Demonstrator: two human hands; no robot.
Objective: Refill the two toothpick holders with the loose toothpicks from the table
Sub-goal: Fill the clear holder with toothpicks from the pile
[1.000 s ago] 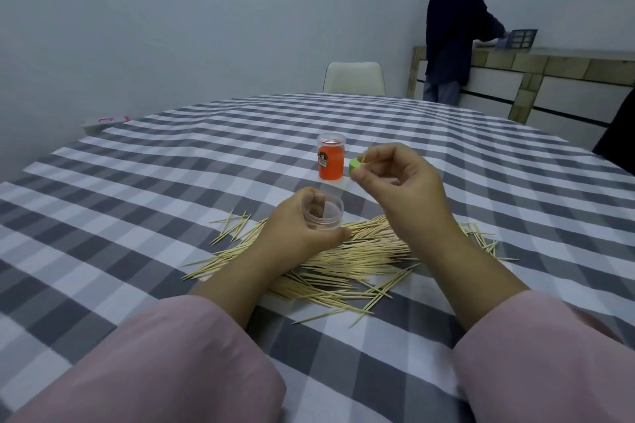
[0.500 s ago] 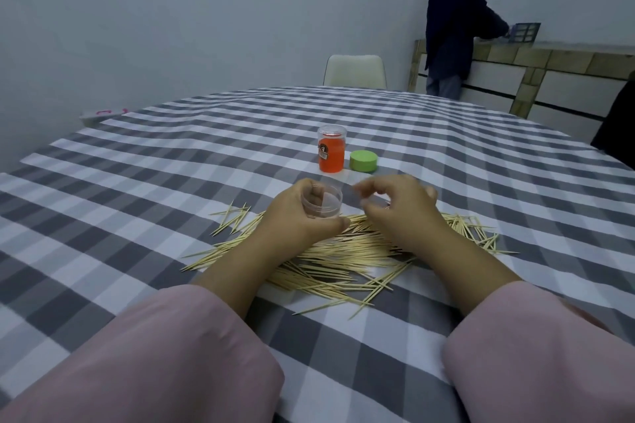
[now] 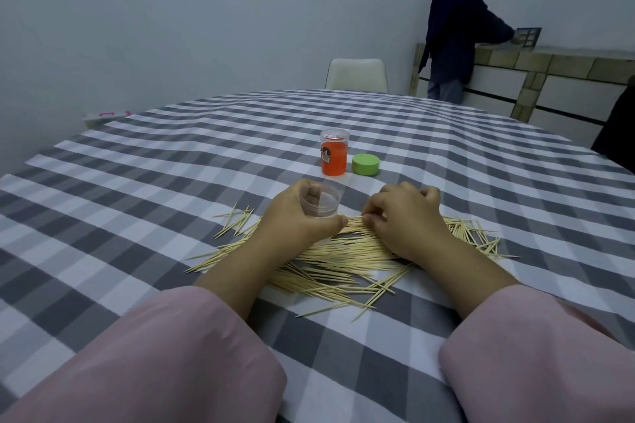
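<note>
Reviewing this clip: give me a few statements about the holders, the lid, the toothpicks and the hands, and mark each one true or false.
1. The left hand holds the clear holder. True.
2. The green lid sits on the orange holder. False: it lies on the tablecloth to that holder's right.
3. The right hand has its fingers down at the toothpicks. True.
4. The toothpicks are stacked in a neat bundle. False: they lie scattered in a loose pile.
5. The orange holder lies on its side. False: it stands upright.
</note>
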